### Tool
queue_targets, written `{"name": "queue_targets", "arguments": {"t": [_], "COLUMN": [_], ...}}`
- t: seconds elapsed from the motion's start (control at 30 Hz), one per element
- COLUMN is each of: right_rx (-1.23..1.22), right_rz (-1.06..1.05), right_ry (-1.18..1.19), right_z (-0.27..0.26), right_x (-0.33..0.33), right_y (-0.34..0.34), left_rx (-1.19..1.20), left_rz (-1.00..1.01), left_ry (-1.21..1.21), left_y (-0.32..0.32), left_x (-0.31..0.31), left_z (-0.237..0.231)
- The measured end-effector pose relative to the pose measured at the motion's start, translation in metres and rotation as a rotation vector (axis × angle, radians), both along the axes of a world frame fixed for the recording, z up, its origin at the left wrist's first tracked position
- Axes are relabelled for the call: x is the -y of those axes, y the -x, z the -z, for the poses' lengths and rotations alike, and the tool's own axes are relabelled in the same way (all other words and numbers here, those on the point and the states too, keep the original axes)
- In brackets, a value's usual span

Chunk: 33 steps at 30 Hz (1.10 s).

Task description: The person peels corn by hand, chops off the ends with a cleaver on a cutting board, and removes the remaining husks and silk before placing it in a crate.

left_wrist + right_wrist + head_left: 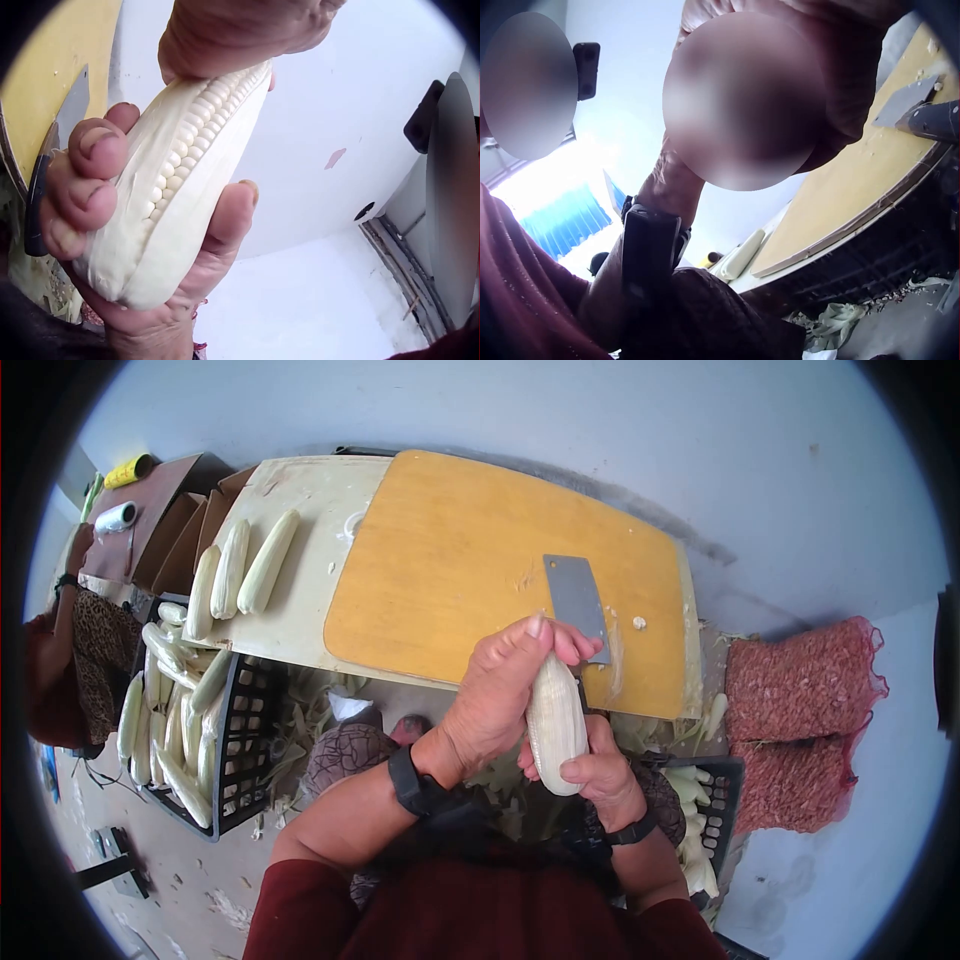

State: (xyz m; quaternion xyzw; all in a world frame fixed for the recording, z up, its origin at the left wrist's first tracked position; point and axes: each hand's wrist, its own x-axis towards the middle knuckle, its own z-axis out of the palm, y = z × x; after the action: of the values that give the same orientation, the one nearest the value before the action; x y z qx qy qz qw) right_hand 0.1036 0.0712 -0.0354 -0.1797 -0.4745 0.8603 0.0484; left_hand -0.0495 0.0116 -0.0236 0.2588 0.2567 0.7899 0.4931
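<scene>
A pale corn ear [556,722] is held between both hands above the board's near edge. My left hand [500,685] grips its upper end, thumb on top. Around the lower end curl the fingers and thumb of my right hand [608,778]. In the left wrist view, a strip of white kernels shows between husk leaves on the ear [180,180]; the left hand [240,34] covers its tip and the right hand [161,322] cups its base. A blurred patch hides most of the grip in the right wrist view, beside the right hand [851,75].
A cleaver [575,600] lies on the yellow board [450,550]. Several ears [268,563] rest left of it, above a black crate [245,735] of corn. Red mesh sacks [800,680] stand at right, near another crate [728,800]. Another person [70,660] is at far left.
</scene>
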Motion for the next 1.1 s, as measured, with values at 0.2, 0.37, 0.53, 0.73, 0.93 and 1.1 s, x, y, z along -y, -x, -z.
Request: {"name": "queue_targets", "arguments": {"t": [0.2, 0.37, 0.53, 0.73, 0.93, 1.1], "right_rx": [-0.047, 0.019, 0.137, 0.188, 0.223, 0.227], "right_rz": [0.026, 0.159, 0.235, 0.296, 0.308, 0.337], "right_ry": [0.040, -0.056, -0.316, -0.439, -0.653, -1.015], "right_z": [0.000, -0.005, -0.013, -0.007, -0.006, 0.006], "right_x": [0.002, 0.006, 0.006, 0.015, 0.017, 0.019], "right_y": [-0.002, 0.001, 0.002, 0.003, 0.003, 0.003], "left_rx": [0.347, 0.171, -0.003, -0.022, -0.103, -0.069], "left_rz": [0.071, 0.072, 0.137, 0.134, -0.021, -0.121], "left_ry": [0.032, 0.169, 0.295, 0.349, 0.335, 0.437], "left_y": [-0.003, -0.006, -0.013, -0.016, -0.016, -0.007], "left_x": [0.004, 0.007, 0.014, 0.008, -0.006, -0.010], "left_z": [-0.017, -0.010, 0.004, 0.006, 0.004, 0.007]}}
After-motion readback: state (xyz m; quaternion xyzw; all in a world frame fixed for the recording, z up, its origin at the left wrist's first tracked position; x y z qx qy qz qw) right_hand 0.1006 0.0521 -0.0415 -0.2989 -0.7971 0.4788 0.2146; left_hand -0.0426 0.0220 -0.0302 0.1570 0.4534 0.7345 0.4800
